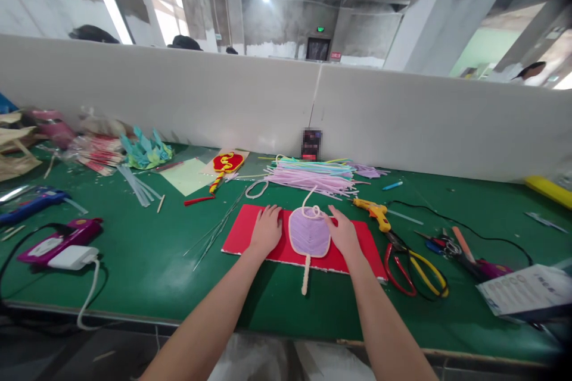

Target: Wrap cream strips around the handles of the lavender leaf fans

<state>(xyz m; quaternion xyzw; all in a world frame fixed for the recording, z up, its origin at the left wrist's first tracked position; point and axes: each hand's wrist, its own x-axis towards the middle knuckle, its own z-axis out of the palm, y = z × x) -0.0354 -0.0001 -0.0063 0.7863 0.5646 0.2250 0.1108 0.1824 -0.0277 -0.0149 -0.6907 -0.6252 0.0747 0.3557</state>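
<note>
A small fan-shaped craft piece (pixel 309 237) lies on a red board (pixel 242 227). Its lilac face has a cream pipe-cleaner border, and a twisted cream handle (pixel 305 278) extends past the board's near edge. On top sits a loose cream pipe-cleaner curl (pixel 311 211) with one end sticking up. My left hand (pixel 267 230) rests flat on the board, left of the fan and apart from it, fingers stretched out. At the fan's upper right edge, my right hand (pixel 343 232) lies with fingers extended, thumb by the border; nothing shows gripped in it.
Behind the board lies a pile of pastel pipe cleaners (pixel 310 177). A red-and-yellow fan (pixel 227 162) is at back left. To the right are a yellow glue gun (pixel 374 213), red-and-yellow-handled pliers (pixel 411 268) and a box (pixel 527 290). A magenta power strip (pixel 67 240) sits left.
</note>
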